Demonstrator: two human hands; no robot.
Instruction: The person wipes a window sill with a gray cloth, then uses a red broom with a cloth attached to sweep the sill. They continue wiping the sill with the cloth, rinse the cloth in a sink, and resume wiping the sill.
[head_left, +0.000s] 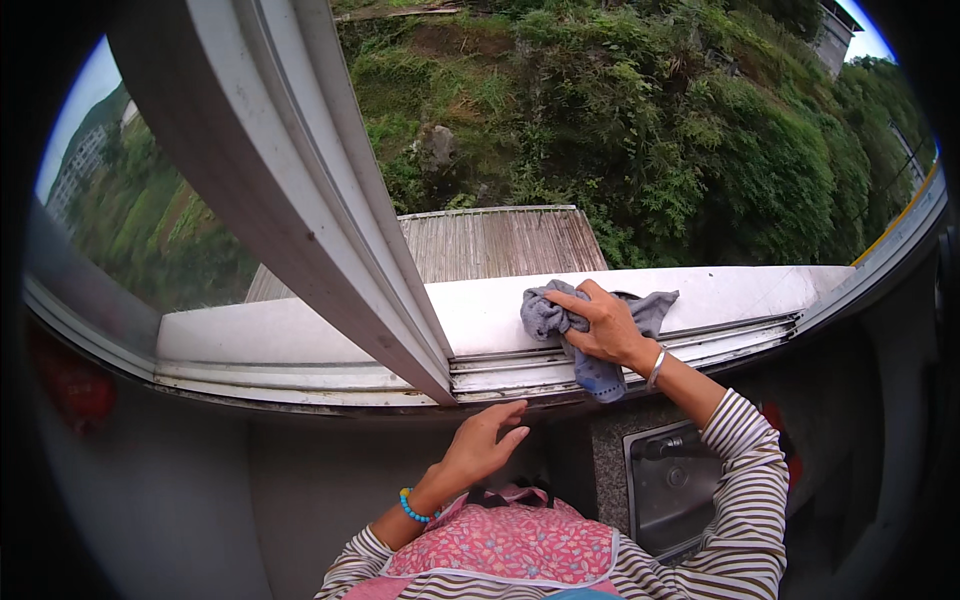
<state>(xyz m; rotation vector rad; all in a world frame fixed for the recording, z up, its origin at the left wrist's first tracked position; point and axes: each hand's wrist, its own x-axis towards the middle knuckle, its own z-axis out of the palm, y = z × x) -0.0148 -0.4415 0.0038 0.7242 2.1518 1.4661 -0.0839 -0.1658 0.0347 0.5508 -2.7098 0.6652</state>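
Observation:
My right hand (606, 322) grips a bunched grey cloth (547, 311) over the white outer window sill (480, 311). One end of the cloth, with blue on it, hangs across the sliding window track (517, 375); another end sticks out to the right of my hand. Dark grime marks the grooves of the track. My left hand (484, 442) holds nothing, its thumb and fingers apart, just inside the lower edge of the window. Left of the cloth, the upright sash frame (322, 232) of the sliding window meets the track.
A stainless steel sink (675, 480) is set in a speckled stone counter (609, 465) at my right. Window glass (172, 225) fills the left side. Outside, below the sill, lies a corrugated roof (502, 240), with a green slope (637, 135) behind. A red object (75, 382) sits in shadow at far left.

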